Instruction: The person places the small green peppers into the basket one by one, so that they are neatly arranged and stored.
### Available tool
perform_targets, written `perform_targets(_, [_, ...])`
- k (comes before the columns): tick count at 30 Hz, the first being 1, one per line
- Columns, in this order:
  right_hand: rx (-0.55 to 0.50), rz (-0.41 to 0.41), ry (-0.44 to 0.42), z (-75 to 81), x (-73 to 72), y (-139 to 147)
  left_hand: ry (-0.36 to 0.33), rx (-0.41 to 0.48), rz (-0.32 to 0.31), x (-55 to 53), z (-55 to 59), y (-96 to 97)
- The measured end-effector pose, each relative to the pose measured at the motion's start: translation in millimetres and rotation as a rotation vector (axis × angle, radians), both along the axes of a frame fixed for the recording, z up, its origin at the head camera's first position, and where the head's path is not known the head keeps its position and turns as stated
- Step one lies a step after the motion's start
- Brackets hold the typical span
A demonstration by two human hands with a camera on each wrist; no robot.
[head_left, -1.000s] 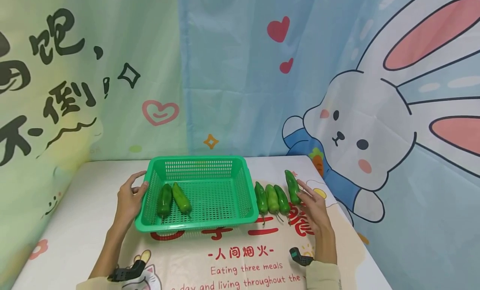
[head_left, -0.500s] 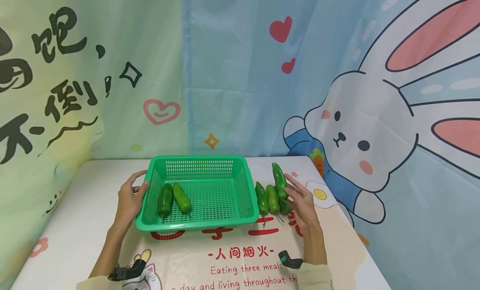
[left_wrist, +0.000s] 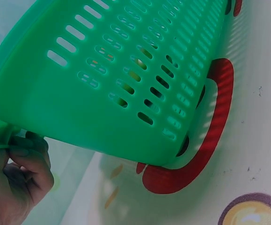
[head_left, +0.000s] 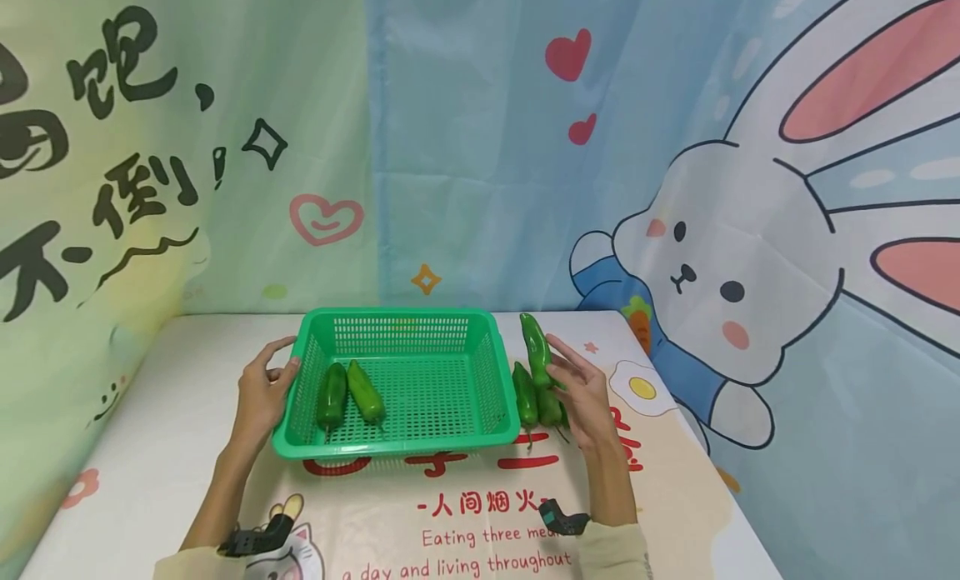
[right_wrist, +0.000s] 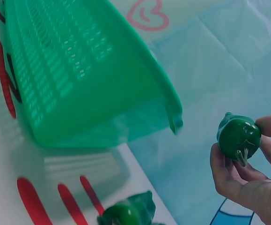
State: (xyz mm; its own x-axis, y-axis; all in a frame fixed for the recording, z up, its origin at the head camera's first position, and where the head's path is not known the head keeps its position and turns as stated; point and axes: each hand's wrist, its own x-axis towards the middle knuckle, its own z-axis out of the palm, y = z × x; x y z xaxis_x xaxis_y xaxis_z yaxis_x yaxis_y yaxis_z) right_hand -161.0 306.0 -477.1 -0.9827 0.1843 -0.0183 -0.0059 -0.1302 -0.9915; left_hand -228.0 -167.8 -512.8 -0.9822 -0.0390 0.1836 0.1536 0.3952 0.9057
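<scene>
A green plastic basket (head_left: 450, 451) stands on the table, with two green peppers (head_left: 366, 392) lying in its left half. My left hand (head_left: 261, 394) grips the basket's left rim; in the left wrist view its curled fingers (left_wrist: 34, 166) sit under the edge. Just right of the basket, my right hand (head_left: 585, 397) pinches a green pepper (head_left: 536, 351) between thumb and fingers, raised above the tabletop. The right wrist view shows that held pepper (right_wrist: 240, 138) stem-end on. Below it, more green peppers (head_left: 525, 394) lie in a row beside the basket, partly hidden by the right hand.
A printed cloth with red and brown lettering (head_left: 480, 503) covers the white table (head_left: 180, 397). Behind the table hangs a curtain (head_left: 465, 230) with a cartoon rabbit. Each wrist wears a small black camera (head_left: 258, 537).
My right hand has carried the pinched pepper leftward and upward, from the row's right end toward the basket's right rim. The left hand keeps its grip on the basket.
</scene>
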Motion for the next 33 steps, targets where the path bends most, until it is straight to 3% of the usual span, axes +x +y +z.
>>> perform_targets(14, [-0.055,0.121,0.102,9.0,-7.2,-38.4,-0.013,0.009,0.006,0.7,0.4,0.4])
perform_targets(33, [0.008,0.173,0.095,11.2,-21.0,-92.7,-0.002,0.023,-0.008,0.2,0.2,0.5])
